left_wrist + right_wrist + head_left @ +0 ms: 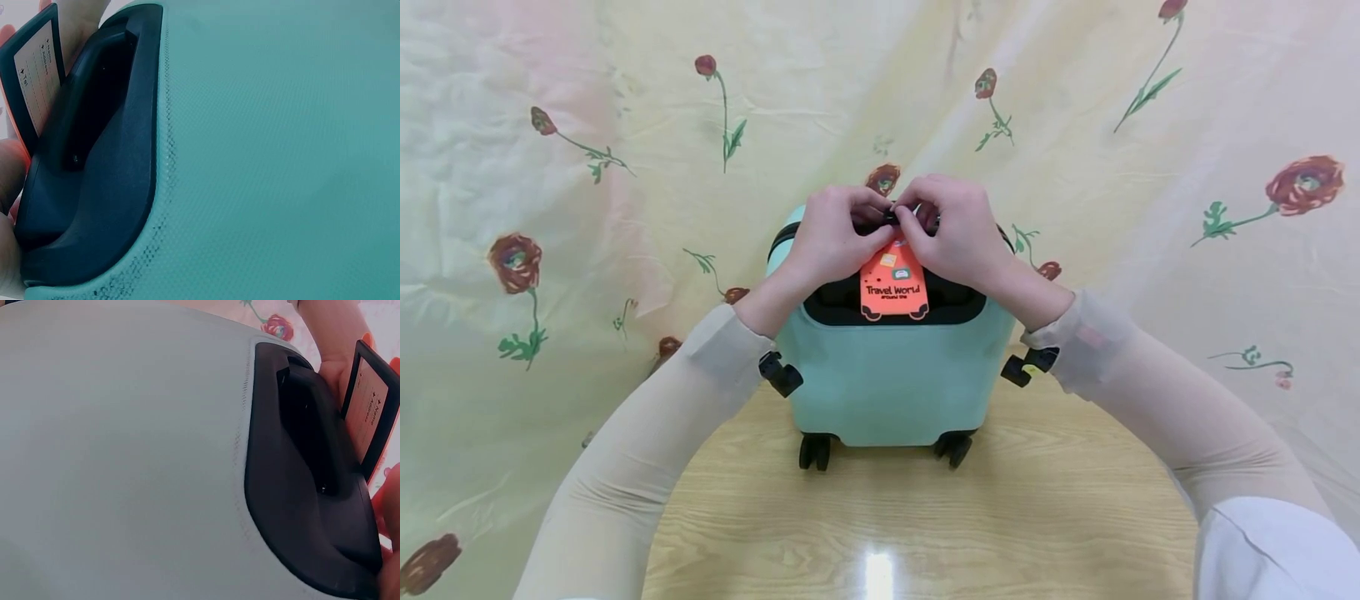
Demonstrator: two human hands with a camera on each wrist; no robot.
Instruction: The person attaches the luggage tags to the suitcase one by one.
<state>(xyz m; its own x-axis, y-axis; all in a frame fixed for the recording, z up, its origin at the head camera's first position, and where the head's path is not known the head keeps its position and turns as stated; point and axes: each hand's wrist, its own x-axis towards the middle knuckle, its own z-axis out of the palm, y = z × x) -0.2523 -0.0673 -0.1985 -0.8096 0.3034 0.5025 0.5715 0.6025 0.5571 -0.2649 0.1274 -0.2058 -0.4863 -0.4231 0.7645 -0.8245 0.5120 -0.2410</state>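
An orange luggage tag (892, 287) printed "Travel World" hangs against the black handle recess of a mint-green suitcase (891, 375). At its top is a small black strap (891, 217), pinched from the left by my left hand (837, 233) and from the right by my right hand (958, 229). The fingertips nearly meet and partly hide the strap, so its fastening cannot be made out. In the left wrist view, the back of the tag shows a name card (39, 75) beside the black recess (125, 169). The right wrist view shows the same card (367, 409) at the right edge.
The suitcase stands upright on black wheels (955, 448) on a wood-grain tabletop (895, 508). Behind it hangs a flowered cloth (820, 100), close to the suitcase's back. Black wrist-worn devices (781, 373) sit on both forearms near the suitcase's sides.
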